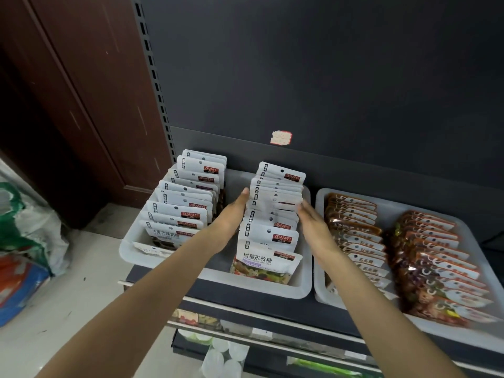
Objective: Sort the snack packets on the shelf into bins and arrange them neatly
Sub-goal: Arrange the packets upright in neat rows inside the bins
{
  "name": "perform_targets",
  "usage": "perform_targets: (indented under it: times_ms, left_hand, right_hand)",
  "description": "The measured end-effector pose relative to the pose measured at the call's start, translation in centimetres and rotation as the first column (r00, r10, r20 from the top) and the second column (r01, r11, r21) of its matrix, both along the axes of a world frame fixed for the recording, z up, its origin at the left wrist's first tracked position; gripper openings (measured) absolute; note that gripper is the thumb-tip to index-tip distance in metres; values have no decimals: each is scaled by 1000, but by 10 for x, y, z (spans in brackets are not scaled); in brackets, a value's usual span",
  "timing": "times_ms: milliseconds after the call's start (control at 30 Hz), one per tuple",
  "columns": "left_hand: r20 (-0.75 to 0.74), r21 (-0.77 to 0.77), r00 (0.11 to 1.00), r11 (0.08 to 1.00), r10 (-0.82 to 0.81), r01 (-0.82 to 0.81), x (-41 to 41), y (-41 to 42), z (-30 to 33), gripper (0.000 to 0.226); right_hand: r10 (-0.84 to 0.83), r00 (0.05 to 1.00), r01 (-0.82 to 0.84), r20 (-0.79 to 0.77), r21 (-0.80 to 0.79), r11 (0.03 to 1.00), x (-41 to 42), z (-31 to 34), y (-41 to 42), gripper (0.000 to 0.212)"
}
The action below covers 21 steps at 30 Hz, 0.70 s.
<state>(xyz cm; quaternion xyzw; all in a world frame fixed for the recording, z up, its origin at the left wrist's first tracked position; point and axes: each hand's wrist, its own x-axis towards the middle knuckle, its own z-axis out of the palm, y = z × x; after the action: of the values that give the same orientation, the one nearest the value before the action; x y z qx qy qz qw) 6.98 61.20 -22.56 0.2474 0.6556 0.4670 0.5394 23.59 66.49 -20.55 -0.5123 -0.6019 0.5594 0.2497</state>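
A white bin on the shelf holds two rows of white snack packets standing upright. The right row sits between my two hands. My left hand presses flat against that row's left side, fingers straight. My right hand presses flat against the row's right side. The left row of white packets stands untouched beside my left hand. A second white bin to the right holds two rows of orange-brown packets.
The dark shelf back panel rises behind the bins, with a small torn label. A brown wooden door stands at left, with bags on the floor. A lower shelf holds more goods.
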Motion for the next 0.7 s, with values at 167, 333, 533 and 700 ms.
perform_targets:
  times_ms: [167,333,533,700]
  left_hand:
    - [101,10,995,1000,-18,17,8,-4,8,59]
    - [134,161,989,986,-66,44,14,-26,11,47]
    - [-25,252,1000,968,3,3,13,-43,2,59]
    - [-89,184,995,982,-34,50,15,-42,13,57]
  right_hand:
    - [-28,997,25,-66,-48,999,-11,-2,-8,40]
    - [-130,981,127,-143,-25,992,-9,2,-33,47]
    - [-118,992,123,-44,148,981,-3,17,-64,44]
    - [-152,987,146,53,101,984,-3,16,-59,50]
